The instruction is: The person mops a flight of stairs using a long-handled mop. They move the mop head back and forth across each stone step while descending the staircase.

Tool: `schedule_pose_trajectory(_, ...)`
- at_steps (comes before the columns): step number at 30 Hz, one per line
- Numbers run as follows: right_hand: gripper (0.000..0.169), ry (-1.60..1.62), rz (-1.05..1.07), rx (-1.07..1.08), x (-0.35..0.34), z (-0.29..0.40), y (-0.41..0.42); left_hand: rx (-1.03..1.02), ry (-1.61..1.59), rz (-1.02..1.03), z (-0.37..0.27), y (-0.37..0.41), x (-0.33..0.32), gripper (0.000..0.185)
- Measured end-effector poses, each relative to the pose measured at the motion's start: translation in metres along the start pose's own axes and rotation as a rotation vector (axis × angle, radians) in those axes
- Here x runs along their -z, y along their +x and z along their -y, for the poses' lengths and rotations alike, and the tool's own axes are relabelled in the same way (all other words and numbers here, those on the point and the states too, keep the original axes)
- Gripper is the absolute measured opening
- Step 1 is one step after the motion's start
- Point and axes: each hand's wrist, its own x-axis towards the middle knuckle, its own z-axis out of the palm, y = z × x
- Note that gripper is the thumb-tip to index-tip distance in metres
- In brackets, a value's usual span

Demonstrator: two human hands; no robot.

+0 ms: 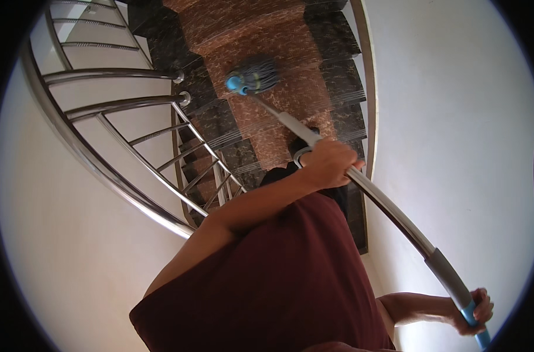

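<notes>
A twist mop with a long metal handle (388,209) runs slantwise across the view. My left hand (330,163) is closed around the middle of the handle, just below its grey sleeve (297,127). Farther back, my right hand (476,312) grips the blue end, beside a dark grey grip (447,275). The mop's grey strands (260,72) hang from a blue head (235,83) and lie over a reddish-brown stair tread (289,48); they are slightly blurred. A dark shape near my left hand, probably footwear (298,145), is partly hidden.
Black marbled borders (337,83) flank the reddish-brown stairs. A curved stainless steel railing (104,176) stands on the left, its ends fixed near the steps. A white wall (447,110) rises close on the right. Lower steps (199,176) show through the railing.
</notes>
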Motion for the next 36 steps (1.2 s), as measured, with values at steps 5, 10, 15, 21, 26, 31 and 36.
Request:
schedule_pose_trajectory(5, 0.026, 0.054, 0.322, -0.388, 0.054, -0.097, -0.078, 0.055, 0.230, 0.036, 0.067, -0.083, 0.034, 0.036)
schedule_pose_trajectory(10, 0.023, 0.062, 0.250, -0.484, 0.117, -0.134, -0.144, 0.064, 0.280, 0.048, 0.086, -0.151, 0.011, 0.038)
schedule_pose_trajectory(15, 0.025, -0.005, 0.100, -0.566, 0.151, -0.121, -0.196, 0.023, 0.334, 0.088, 0.087, -0.185, -0.004, 0.037)
schedule_pose_trajectory(21, 0.024, 0.049, 0.050, -0.294, 0.212, 0.038, -0.205, -0.271, 0.084, 0.022, -0.007, -0.144, -0.076, 0.023)
schedule_pose_trajectory(26, 0.020, -0.133, -0.082, 0.038, 0.186, 0.100, -0.250, -0.451, -0.028, 0.109, -0.022, -0.074, -0.155, 0.011)
schedule_pose_trajectory(31, 0.020, -0.342, 0.036, 0.301, 0.125, 0.007, -0.278, -0.395, 0.106, 0.055, 0.004, -0.006, -0.178, 0.027)
schedule_pose_trajectory(36, 0.024, -0.144, 0.089, 0.263, 0.176, 0.043, -0.251, -0.268, 0.137, 0.312, -0.027, -0.045, -0.136, 0.034)
